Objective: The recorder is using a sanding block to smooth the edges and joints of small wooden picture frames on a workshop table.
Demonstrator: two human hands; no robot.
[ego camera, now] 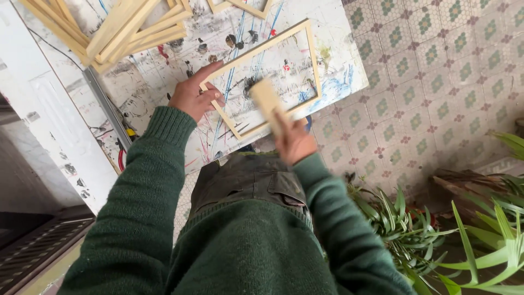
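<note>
A pale wooden frame lies flat on a paint-stained white table. My left hand presses on the frame's left corner, fingers spread along its edge. In my right hand is a small pale block, blurred by motion, held over the frame's near edge. Both arms wear dark green knitted sleeves.
A stack of similar wooden frames lies at the table's far left, and part of another frame shows at the top. The patterned tile floor spreads to the right. Green leafy plants stand at the lower right.
</note>
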